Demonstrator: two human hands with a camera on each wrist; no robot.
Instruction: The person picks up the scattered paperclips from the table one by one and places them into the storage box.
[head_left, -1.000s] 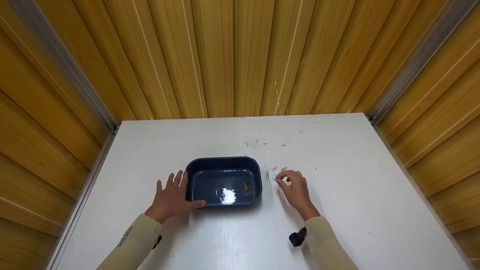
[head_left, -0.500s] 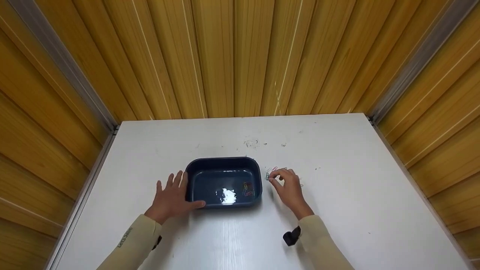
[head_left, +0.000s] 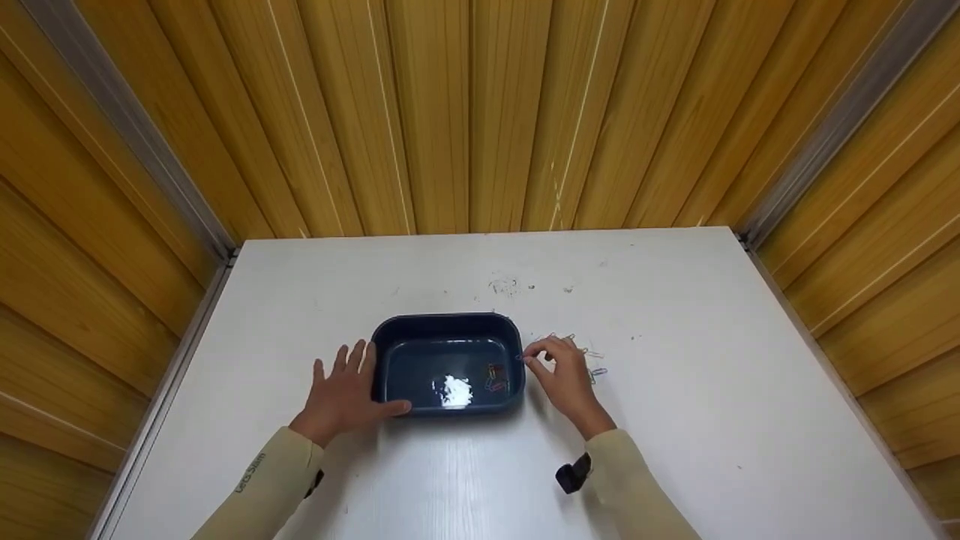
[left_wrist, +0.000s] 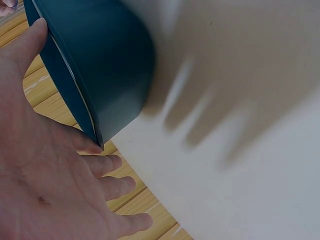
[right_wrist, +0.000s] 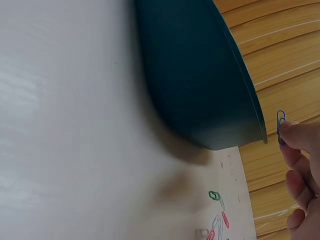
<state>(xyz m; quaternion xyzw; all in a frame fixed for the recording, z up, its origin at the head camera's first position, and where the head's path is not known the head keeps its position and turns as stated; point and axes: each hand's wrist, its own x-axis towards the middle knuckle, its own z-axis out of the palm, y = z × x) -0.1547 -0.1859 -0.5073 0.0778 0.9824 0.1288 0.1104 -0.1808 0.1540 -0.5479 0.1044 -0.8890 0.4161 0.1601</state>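
Note:
My right hand [head_left: 564, 377] pinches a blue paper clip [right_wrist: 281, 127] between thumb and forefinger, just by the right rim of a dark blue rectangular basin [head_left: 450, 411]. My left hand [head_left: 346, 394] rests with spread, straight fingers against the basin's left side, its thumb over the front rim, as the left wrist view also shows. Inside the basin, near its right end, lie several coloured paper clips [head_left: 496, 386]. Loose on the table beyond the right hand are more clips, among them a green paper clip [right_wrist: 214, 195] and a red paper clip [right_wrist: 225, 219]; the hand partly hides this group in the head view.
The basin stands on a white table [head_left: 675, 315] with dark marks [head_left: 504, 286] toward the back. Yellow wood-patterned panels [head_left: 435, 112] rise behind the table and at both sides. A black wrist device [head_left: 574, 474] sits at the right sleeve.
My right hand has moved left from the loose clips to the basin's right rim, bringing a paper clip along. The left hand and the basin have stayed in place.

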